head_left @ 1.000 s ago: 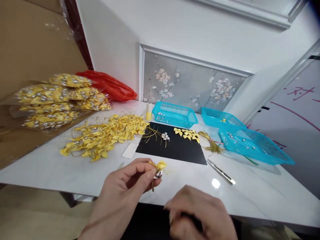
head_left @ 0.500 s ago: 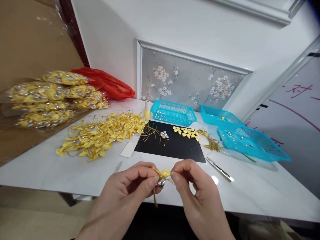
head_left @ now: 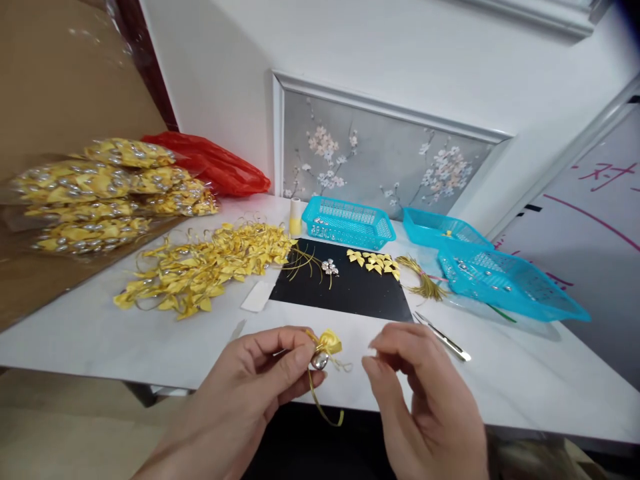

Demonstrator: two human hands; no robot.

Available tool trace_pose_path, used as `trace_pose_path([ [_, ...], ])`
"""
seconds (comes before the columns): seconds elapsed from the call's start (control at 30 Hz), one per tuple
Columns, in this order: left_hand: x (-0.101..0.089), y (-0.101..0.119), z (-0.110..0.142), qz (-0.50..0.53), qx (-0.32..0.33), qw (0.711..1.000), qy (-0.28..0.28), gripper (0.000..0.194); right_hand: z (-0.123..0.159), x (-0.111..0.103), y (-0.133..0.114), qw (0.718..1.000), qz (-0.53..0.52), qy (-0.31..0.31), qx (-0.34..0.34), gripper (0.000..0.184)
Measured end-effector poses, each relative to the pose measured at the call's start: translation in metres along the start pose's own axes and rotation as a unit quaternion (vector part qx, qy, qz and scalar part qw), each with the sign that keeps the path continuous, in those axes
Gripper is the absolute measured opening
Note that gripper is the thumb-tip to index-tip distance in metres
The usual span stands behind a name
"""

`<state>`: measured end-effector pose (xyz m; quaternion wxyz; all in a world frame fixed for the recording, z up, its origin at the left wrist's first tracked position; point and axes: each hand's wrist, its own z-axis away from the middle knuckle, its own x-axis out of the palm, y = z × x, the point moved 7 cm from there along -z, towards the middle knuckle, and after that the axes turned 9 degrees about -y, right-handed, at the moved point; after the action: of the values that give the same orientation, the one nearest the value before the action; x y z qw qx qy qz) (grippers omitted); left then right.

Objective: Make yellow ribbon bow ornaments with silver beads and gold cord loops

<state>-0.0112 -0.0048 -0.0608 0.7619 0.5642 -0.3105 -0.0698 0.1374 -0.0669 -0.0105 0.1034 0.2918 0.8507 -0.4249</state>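
Note:
Between the thumb and fingers of my left hand (head_left: 260,373) is a small yellow ribbon bow (head_left: 331,342) with a round silver bell (head_left: 320,361) just below it. A thin gold cord (head_left: 320,408) hangs from the piece and curls at its lower end; thin strands stick out to the right of the bell. My right hand (head_left: 425,393) is a short way to the right of the bow, touching nothing. A small gap shows between its thumb and forefinger, and I see nothing in them.
A black mat (head_left: 345,293) carries silver bells (head_left: 330,267), yellow bows (head_left: 375,262) and loose cords. Left lies a heap of yellow bell ornaments (head_left: 215,267); right, a cord bundle (head_left: 423,280) and tweezers (head_left: 445,338). Blue baskets (head_left: 540,303) stand behind, bagged ornaments (head_left: 85,180) far left.
My right hand has let go of the yellow bow and drawn back to the right. The cord end beneath my left hand now swings out and curls to the right.

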Motion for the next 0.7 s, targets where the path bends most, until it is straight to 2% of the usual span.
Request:
trace_pose_path([
  [0.07, 0.001, 0.002, -0.001, 0.001, 0.008, 1.000, 0.000, 0.018, 0.007, 0.005, 0.001, 0.999, -0.025, -0.019, 0.016, 0.013],
  [0.17, 0.003, 0.003, 0.000, 0.010, 0.019, 1.000, -0.002, 0.019, 0.022, 0.026, 0.014, 0.988, -0.101, -0.092, 0.078, 0.007],
  [0.3, 0.001, 0.004, 0.000, -0.028, 0.036, 0.999, 0.011, 0.021, 0.047, 0.060, 0.040, 0.928, -0.238, -0.198, 0.207, 0.020],
  [0.37, -0.003, 0.006, 0.000, -0.074, 0.051, 0.996, 0.030, 0.019, 0.053, 0.067, 0.044, 0.904, -0.272, -0.235, 0.232, 0.017],
  [0.4, -0.005, 0.007, 0.000, -0.101, 0.059, 0.992, 0.039, 0.017, 0.053, 0.067, 0.044, 0.902, -0.273, -0.243, 0.229, 0.015],
  [0.53, -0.009, 0.016, 0.002, -0.196, 0.108, 0.972, 0.074, 0.012, 0.041, 0.050, 0.033, 0.943, -0.188, -0.233, 0.147, 0.010],
  [0.6, -0.008, 0.022, 0.005, -0.227, 0.139, 0.960, 0.086, 0.011, 0.035, 0.037, 0.028, 0.965, -0.130, -0.201, 0.108, 0.012],
  [0.7, -0.005, 0.029, 0.009, -0.264, 0.176, 0.943, 0.101, 0.011, 0.031, 0.017, 0.023, 0.985, -0.071, -0.133, 0.087, 0.015],
])
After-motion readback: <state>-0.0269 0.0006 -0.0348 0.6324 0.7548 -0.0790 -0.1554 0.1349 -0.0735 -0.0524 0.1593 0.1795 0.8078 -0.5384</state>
